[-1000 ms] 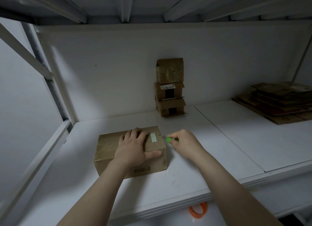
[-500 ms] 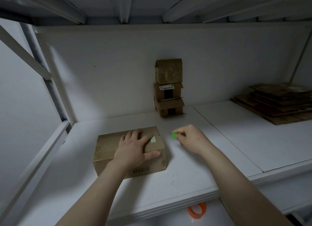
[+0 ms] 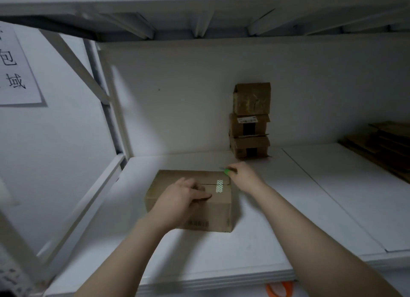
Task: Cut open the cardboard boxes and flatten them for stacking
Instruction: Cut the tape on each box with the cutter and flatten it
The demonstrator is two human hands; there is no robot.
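Note:
A closed brown cardboard box (image 3: 218, 210) with a barcode on its front and a green-patterned tape patch on top sits on the white shelf (image 3: 255, 248). My left hand (image 3: 184, 197) rests flat on the box top, fingers spread along the centre seam. My right hand (image 3: 243, 174) grips a small green-handled cutter (image 3: 226, 170) just past the box's far right corner, its blade pointing left. A stack of three small cardboard boxes (image 3: 250, 121) stands against the back wall.
Flattened cardboard (image 3: 386, 143) lies piled at the far right of the shelf. A slanted white frame bar (image 3: 75, 59) and upright post stand at the left, with a paper sign (image 3: 15, 68) on the side wall. An orange ring (image 3: 279, 289) shows below the shelf edge.
My right hand has carried the cutter away from me to the box's far right corner. The view has shifted left and closer. My left hand stays on the box top.

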